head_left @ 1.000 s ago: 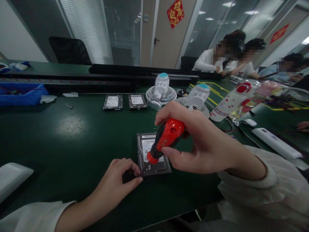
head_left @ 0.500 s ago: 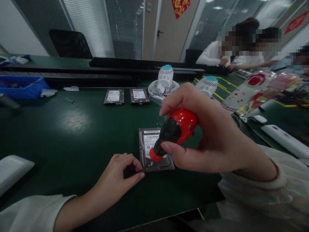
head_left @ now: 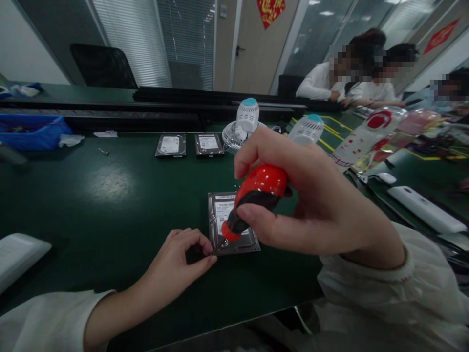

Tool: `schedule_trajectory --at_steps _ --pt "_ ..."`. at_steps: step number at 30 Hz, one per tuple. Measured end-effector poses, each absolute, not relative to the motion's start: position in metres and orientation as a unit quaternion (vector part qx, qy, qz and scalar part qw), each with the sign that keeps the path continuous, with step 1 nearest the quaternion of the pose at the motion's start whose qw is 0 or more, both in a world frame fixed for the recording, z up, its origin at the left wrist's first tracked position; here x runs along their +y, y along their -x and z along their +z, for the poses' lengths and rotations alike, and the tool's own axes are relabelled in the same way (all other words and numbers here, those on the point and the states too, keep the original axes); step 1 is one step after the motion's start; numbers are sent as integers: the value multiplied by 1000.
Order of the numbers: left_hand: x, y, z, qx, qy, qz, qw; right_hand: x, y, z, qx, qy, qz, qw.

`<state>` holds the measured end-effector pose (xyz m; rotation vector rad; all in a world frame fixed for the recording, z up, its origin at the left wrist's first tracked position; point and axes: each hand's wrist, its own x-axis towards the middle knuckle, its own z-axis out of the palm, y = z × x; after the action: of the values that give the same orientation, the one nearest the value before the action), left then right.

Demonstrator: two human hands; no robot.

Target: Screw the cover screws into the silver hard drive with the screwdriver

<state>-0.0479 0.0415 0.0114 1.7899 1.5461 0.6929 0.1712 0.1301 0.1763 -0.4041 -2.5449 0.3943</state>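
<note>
My right hand [head_left: 315, 205] is closed round the thick red and black handle of a screwdriver [head_left: 261, 188]. Its shaft slants down to the near left corner of a hard drive [head_left: 215, 222], which lies flat, label up, on the green table. At that same corner, the thumb and forefinger of my left hand [head_left: 183, 254] pinch together beside the screwdriver's tip. Whatever sits between those fingertips is too small to make out. The right hand and screwdriver cover part of the drive. Tiny screws [head_left: 237, 186] lie just beyond its far edge.
Two more hard drives [head_left: 170, 145] [head_left: 209, 145] lie farther back. Behind my right hand stand white fans [head_left: 247, 115] and a clear bottle [head_left: 366, 134]. A blue bin [head_left: 32, 132] is at the far left, a white device [head_left: 22, 256] nearer. People [head_left: 322, 83] sit at the back right.
The red and black handle has turned within my right hand's fingers. The whole view has shifted slightly; my left hand keeps its pinch at the drive's corner.
</note>
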Motion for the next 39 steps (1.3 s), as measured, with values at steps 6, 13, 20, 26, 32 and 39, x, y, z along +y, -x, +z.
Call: schedule_trajectory --at_steps 6,13,20,26,32,39 --pt "42 48 10 589 -691 267 323 124 -173 176 -941 164 143 261" --pt "42 47 14 587 -695 262 323 125 -173 178 -941 174 134 258" --pt "41 48 12 587 -693 272 318 125 -171 178 -937 173 124 276" --pt "42 50 12 585 -693 260 330 127 -177 174 -939 169 119 275" --pt "42 50 10 583 -698 260 325 126 -174 174 -940 167 121 271" --pt "41 50 9 579 -693 273 331 124 -179 179 -950 148 120 247"
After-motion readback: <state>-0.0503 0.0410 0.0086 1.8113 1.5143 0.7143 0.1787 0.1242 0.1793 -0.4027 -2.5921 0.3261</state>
